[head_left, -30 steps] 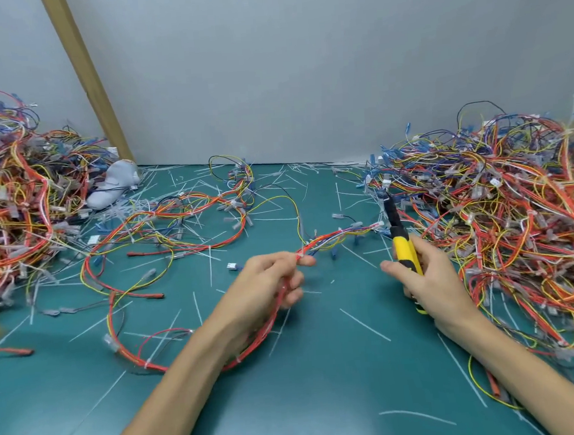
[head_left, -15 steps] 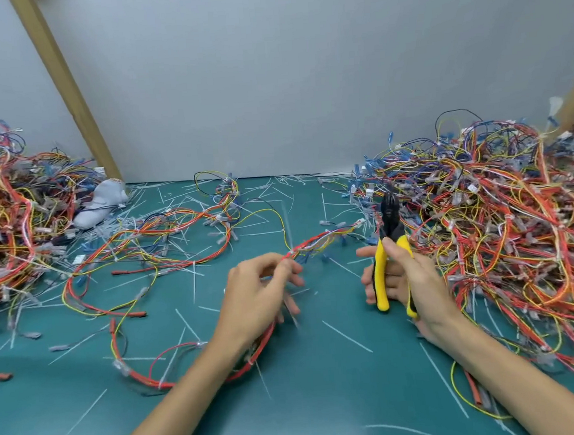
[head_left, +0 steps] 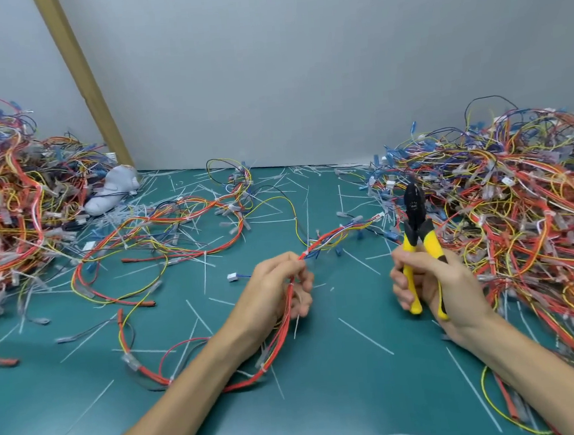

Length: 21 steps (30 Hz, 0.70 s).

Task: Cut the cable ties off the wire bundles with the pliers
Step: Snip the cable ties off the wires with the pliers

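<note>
Left of the pliers [head_left: 416,222], the left hand [head_left: 271,297] still pinched one wire bundle [head_left: 332,239]; the right hand [head_left: 438,284] clamped the pliers, since turned upright. Two heaps noted: left heap [head_left: 11,222], right heap [head_left: 518,206].

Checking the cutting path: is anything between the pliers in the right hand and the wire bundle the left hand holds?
Nothing visible. The right hand holds the pliers upright, and the left hand grips the wire bundle. Between them is only mat with flat cut tie scraps.
</note>
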Available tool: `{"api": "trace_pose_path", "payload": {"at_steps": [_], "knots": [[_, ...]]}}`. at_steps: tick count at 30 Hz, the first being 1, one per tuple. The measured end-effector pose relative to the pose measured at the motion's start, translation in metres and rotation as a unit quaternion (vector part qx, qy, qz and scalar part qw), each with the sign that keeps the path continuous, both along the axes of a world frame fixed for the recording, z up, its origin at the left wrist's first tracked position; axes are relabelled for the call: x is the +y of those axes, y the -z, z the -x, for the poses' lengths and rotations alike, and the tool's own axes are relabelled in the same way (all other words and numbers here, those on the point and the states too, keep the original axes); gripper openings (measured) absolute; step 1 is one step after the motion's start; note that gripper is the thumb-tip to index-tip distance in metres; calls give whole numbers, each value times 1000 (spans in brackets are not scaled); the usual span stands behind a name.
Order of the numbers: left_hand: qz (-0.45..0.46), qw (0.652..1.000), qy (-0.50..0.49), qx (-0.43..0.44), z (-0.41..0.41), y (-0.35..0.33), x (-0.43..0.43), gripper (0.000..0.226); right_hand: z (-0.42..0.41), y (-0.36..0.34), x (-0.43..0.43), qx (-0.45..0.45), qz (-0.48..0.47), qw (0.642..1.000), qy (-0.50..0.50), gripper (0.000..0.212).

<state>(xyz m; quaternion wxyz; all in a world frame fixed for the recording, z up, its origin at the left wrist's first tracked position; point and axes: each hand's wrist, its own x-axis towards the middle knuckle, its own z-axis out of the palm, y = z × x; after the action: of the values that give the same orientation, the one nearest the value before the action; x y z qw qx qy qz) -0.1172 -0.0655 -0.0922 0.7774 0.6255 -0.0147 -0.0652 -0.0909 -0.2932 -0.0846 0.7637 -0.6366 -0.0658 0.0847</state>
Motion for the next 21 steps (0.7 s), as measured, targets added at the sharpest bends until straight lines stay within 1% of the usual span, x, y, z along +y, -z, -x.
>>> {"api": "trace_pose_path", "payload": {"at_steps": [2,3,4,6,8,10,11,13,15,17,19,21], "knots": [[47,998,31,-4,-1,0,3,8,1,-1,1,-1,9,1000,1,28],[56,997,45,-12,-1,1,4,6,0,-1,1,0,10,1000,-1,30],[47,997,61,-20,0,2,6,13,0,-1,1,0,10,1000,-3,30],[-20,995,87,-45,2,5,8,22,-1,0,0,3,6,1000,-10,26],[-115,984,88,-100,5,8,8,25,-2,1,0,5,-1,1000,-9,19],[-181,969,54,-160,6,10,5,28,-4,3,0,5,-1,1000,8,17],[-207,961,25,-183,7,11,3,28,-4,3,0,3,3,1000,13,20],[-241,948,-35,-203,9,14,0,26,-5,2,0,-1,10,1000,15,26],[-227,958,-49,-168,11,15,-2,21,-5,2,1,-5,16,1000,16,29],[-200,969,-31,-141,12,15,-3,15,-4,1,1,-11,26,999,15,33],[-184,972,-20,-143,11,14,-4,14,-3,2,2,-13,35,999,14,35],[-181,973,-13,-143,10,13,-4,14,-3,2,2,-11,40,999,13,33]]}}
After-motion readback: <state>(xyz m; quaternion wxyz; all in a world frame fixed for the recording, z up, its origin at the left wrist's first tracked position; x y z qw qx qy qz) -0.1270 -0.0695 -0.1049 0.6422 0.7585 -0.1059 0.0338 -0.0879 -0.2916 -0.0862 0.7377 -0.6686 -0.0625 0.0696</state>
